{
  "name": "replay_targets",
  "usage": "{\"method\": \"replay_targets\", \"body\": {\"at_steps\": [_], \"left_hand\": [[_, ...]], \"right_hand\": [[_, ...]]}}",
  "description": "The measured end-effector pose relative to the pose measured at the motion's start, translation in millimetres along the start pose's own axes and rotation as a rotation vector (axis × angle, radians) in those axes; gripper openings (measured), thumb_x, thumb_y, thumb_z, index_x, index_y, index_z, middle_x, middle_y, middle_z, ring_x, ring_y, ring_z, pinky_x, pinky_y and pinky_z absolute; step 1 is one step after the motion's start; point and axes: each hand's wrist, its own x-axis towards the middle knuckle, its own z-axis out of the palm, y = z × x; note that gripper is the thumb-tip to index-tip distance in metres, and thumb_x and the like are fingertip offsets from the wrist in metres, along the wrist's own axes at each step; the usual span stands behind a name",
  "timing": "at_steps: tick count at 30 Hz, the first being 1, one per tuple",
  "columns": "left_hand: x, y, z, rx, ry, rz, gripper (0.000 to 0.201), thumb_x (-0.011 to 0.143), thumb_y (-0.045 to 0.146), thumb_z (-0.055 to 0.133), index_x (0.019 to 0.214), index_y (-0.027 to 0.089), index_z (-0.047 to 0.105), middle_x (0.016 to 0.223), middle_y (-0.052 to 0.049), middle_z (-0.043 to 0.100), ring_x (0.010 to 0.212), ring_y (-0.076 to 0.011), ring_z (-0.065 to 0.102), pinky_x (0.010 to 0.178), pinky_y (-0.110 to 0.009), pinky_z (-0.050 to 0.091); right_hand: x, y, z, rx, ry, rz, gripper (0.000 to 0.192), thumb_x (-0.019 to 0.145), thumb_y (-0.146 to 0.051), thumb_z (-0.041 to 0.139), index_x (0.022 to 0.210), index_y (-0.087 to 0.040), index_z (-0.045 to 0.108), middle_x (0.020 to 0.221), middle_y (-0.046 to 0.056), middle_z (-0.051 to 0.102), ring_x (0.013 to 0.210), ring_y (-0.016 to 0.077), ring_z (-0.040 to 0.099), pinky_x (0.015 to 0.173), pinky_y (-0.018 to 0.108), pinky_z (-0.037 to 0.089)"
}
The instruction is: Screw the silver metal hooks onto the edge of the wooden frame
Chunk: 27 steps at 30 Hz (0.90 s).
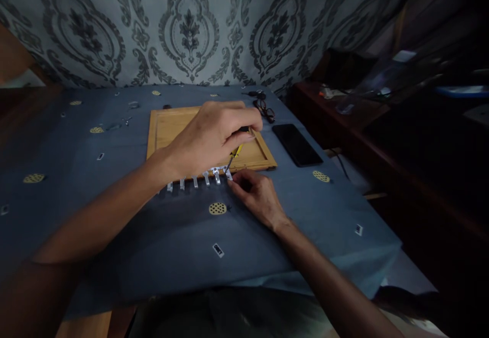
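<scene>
My left hand is closed round a small screwdriver with a yellow and black handle, most of it hidden by the fingers. Its shaft slants down to the right end of a silver metal hook rail. That rail lies along the near edge of a wooden board with a raised frame, and several hooks stick out toward me. At the rail's right end, my right hand pinches the last hook between thumb and fingertips. My left forearm and hand cover part of the board and rail.
A black phone lies right of the board, with a coiled black cable behind it. Small metal bits rest at the left on the blue patterned tablecloth. Further right stands a dark reddish wooden surface with assorted items.
</scene>
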Motion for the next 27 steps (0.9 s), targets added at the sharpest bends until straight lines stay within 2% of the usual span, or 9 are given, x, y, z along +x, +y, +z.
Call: {"method": "replay_targets", "body": {"at_steps": [4, 8, 13, 15, 18, 20, 22, 24, 27], "left_hand": [[-0.6, -0.4, -2.0, -0.046, -0.022, 0.016, 0.009, 0.089, 0.011, 0.062, 0.090, 0.015, 0.070, 0.088, -0.001, 0.072, 0.079, -0.0099, 0.066, 0.077, -0.023, 0.051], [-3.5, 3.1, -0.5, -0.144, -0.028, -0.072, 0.010, 0.089, 0.010, 0.059, 0.086, 0.013, 0.068, 0.089, -0.004, 0.069, 0.079, -0.0098, 0.062, 0.074, -0.023, 0.049], [-1.8, 10.7, 11.6, -0.559, -0.036, -0.258, 0.024, 0.089, 0.002, 0.043, 0.103, 0.011, 0.059, 0.087, -0.002, 0.063, 0.084, -0.0088, 0.062, 0.081, -0.023, 0.050], [2.2, 15.0, 18.5, -0.692, -0.038, -0.299, 0.030, 0.088, -0.001, 0.036, 0.108, 0.010, 0.055, 0.083, 0.000, 0.062, 0.079, -0.0072, 0.062, 0.082, -0.023, 0.051], [8.4, 22.0, 29.1, -0.808, 0.034, -0.394, 0.026, 0.091, 0.001, 0.035, 0.104, 0.012, 0.055, 0.067, 0.005, 0.053, 0.063, -0.0061, 0.052, 0.070, -0.021, 0.050], [10.9, 25.8, 35.8, -0.867, 0.107, -0.452, 0.016, 0.098, 0.014, 0.041, 0.096, 0.014, 0.057, 0.060, 0.007, 0.040, 0.056, -0.0055, 0.041, 0.063, -0.020, 0.046], [12.4, 27.7, 41.7, -0.904, 0.155, -0.478, 0.024, 0.101, 0.032, 0.045, 0.088, 0.016, 0.057, 0.059, 0.007, 0.029, 0.052, -0.0047, 0.032, 0.055, -0.019, 0.038], [14.0, 27.2, 46.7, -0.938, 0.200, -0.502, 0.033, 0.101, 0.040, 0.046, 0.082, 0.016, 0.057, 0.058, 0.007, 0.027, 0.051, -0.0040, 0.029, 0.050, -0.018, 0.029], [17.7, 23.1, 52.6, -0.952, 0.275, -0.515, 0.035, 0.102, 0.037, 0.045, 0.078, 0.016, 0.058, 0.056, 0.006, 0.030, 0.052, -0.0036, 0.033, 0.049, -0.017, 0.028]], "right_hand": [[0.2, -0.2, -0.8, -0.002, 0.003, -0.006, 0.014, 0.084, -0.032, 0.060, 0.076, -0.020, 0.063, 0.067, 0.000, 0.064, 0.060, 0.0138, 0.055, 0.059, 0.026, 0.040], [0.4, 0.3, -0.2, -0.005, 0.006, -0.009, 0.015, 0.084, -0.033, 0.061, 0.075, -0.020, 0.063, 0.066, 0.000, 0.064, 0.060, 0.0139, 0.054, 0.059, 0.026, 0.039], [0.5, 1.5, 0.8, -0.001, 0.006, -0.013, 0.017, 0.084, -0.034, 0.060, 0.075, -0.020, 0.062, 0.066, -0.001, 0.062, 0.059, 0.0135, 0.052, 0.059, 0.026, 0.039], [0.6, 1.2, 0.5, 0.003, 0.003, -0.015, 0.018, 0.084, -0.035, 0.059, 0.075, -0.020, 0.062, 0.065, -0.001, 0.062, 0.058, 0.0131, 0.051, 0.058, 0.026, 0.039], [0.7, 0.3, -0.2, 0.008, -0.002, -0.016, 0.018, 0.084, -0.036, 0.059, 0.076, -0.020, 0.062, 0.065, -0.001, 0.061, 0.058, 0.0130, 0.051, 0.058, 0.026, 0.039], [0.7, -0.2, -0.6, 0.009, -0.003, -0.016, 0.018, 0.084, -0.036, 0.059, 0.075, -0.020, 0.062, 0.065, -0.001, 0.062, 0.058, 0.0130, 0.051, 0.059, 0.026, 0.039], [0.6, -0.5, -0.7, 0.009, -0.004, -0.017, 0.018, 0.084, -0.036, 0.059, 0.075, -0.020, 0.061, 0.066, -0.001, 0.062, 0.059, 0.0132, 0.052, 0.059, 0.027, 0.039], [0.6, -0.7, -0.6, 0.009, -0.003, -0.018, 0.018, 0.083, -0.036, 0.058, 0.075, -0.020, 0.062, 0.066, 0.000, 0.062, 0.059, 0.0134, 0.052, 0.059, 0.027, 0.039], [0.7, -1.0, -0.2, 0.006, -0.001, -0.017, 0.019, 0.083, -0.037, 0.058, 0.075, -0.020, 0.062, 0.066, 0.000, 0.063, 0.059, 0.0136, 0.053, 0.059, 0.026, 0.039]]}}
